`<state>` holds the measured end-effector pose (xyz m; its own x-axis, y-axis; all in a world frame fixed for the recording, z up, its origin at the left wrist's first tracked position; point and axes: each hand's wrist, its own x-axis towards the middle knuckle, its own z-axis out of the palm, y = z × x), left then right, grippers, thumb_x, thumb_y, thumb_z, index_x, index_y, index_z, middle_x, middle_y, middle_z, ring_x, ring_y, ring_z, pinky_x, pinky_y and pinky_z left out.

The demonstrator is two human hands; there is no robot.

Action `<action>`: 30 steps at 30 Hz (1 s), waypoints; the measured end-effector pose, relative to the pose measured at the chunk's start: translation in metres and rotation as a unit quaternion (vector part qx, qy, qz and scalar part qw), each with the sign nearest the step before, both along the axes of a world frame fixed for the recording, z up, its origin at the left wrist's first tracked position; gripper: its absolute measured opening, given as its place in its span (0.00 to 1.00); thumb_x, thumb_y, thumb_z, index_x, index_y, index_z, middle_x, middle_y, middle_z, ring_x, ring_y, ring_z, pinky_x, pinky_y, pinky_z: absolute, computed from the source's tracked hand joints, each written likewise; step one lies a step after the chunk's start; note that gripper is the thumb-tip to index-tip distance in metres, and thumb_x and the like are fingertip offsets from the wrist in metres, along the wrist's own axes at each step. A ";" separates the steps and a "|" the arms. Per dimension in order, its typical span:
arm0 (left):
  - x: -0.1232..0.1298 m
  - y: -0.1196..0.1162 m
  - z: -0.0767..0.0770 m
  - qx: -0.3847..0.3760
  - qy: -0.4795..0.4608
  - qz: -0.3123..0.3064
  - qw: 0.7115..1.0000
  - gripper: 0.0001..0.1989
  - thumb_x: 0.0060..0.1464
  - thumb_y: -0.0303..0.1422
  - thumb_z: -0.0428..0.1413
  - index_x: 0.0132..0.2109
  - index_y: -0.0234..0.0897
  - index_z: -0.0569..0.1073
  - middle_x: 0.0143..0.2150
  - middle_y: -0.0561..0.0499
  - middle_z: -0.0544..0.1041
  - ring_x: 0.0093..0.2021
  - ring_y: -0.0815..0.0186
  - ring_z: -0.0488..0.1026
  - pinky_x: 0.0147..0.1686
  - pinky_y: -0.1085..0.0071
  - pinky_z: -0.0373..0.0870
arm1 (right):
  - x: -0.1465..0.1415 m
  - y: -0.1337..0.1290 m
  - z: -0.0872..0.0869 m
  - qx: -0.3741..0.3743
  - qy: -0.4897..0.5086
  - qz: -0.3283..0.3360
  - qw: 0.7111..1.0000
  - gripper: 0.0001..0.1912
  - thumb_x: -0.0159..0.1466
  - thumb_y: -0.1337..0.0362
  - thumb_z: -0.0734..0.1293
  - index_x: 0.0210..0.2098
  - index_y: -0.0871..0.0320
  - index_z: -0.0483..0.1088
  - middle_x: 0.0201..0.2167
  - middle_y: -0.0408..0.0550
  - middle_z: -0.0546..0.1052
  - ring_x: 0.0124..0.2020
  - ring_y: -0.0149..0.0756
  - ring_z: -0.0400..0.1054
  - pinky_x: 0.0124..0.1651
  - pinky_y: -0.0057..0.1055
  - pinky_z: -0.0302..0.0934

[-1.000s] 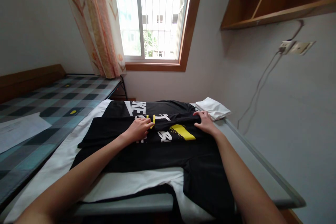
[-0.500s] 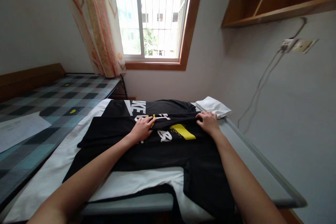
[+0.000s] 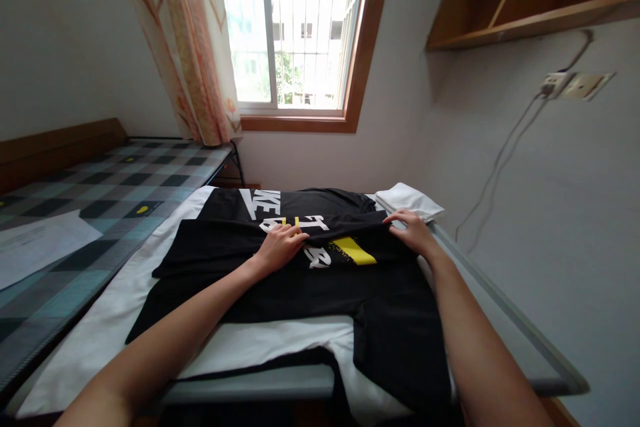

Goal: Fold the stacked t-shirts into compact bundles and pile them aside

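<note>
A black T-shirt with white lettering and a yellow patch lies spread out, a fold running across its upper part. On the printed middle, my left hand has its fingers drawn together and curled on the fold of the fabric. Farther right, my right hand pinches the shirt's edge between thumb and fingers. Just behind it sits a folded white cloth. Under the shirt is a white cloth cover; one dark sleeve hangs toward me at the front right.
A grey-edged table extends along the right wall. To the left is a bed with a checked mattress and a sheet of paper. A curtain hangs beside the window; a wooden shelf and a plugged-in socket are on the right wall.
My right hand has shifted slightly right and lifted its knuckles, now pinching the edge. My left hand has moved a little right and its fingers have drawn together. The view has shifted slightly.
</note>
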<state>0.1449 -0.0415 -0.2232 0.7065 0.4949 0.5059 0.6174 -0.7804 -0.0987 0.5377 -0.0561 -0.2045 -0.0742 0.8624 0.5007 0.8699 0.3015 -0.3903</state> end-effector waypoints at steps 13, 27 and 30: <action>-0.003 0.000 0.005 -0.039 0.072 0.011 0.997 0.13 0.57 0.30 0.56 0.50 0.39 0.75 0.46 0.46 0.76 0.43 0.60 0.72 0.43 0.64 0.68 | -0.013 -0.001 -0.008 -0.053 -0.045 -0.024 0.997 0.15 0.51 0.66 0.68 0.39 0.53 0.74 0.39 0.50 0.71 0.44 0.46 0.67 0.52 0.44 0.61; -0.174 -0.022 0.030 -0.100 0.138 0.284 0.944 0.26 0.51 0.19 0.47 0.55 0.42 0.73 0.47 0.44 0.74 0.45 0.57 0.73 0.45 0.63 0.68 | -0.018 0.003 -0.014 -0.024 -0.120 -0.047 0.991 0.07 0.55 0.65 0.65 0.33 0.53 0.75 0.40 0.51 0.74 0.46 0.48 0.65 0.49 0.45 0.58; -0.219 -0.030 0.031 -0.142 0.128 0.338 0.922 0.23 0.49 0.19 0.47 0.49 0.40 0.74 0.42 0.46 0.73 0.43 0.57 0.74 0.42 0.63 0.69 | -0.019 0.002 -0.011 -0.027 -0.117 -0.060 0.991 0.08 0.56 0.64 0.65 0.33 0.53 0.75 0.41 0.51 0.75 0.47 0.49 0.65 0.49 0.46 0.57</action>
<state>-0.0736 -0.0717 -0.1920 0.2669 0.9524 0.1471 0.9566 -0.2433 -0.1604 0.5182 -0.0540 -0.2159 -0.0787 0.8968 0.4354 0.9667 0.1754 -0.1864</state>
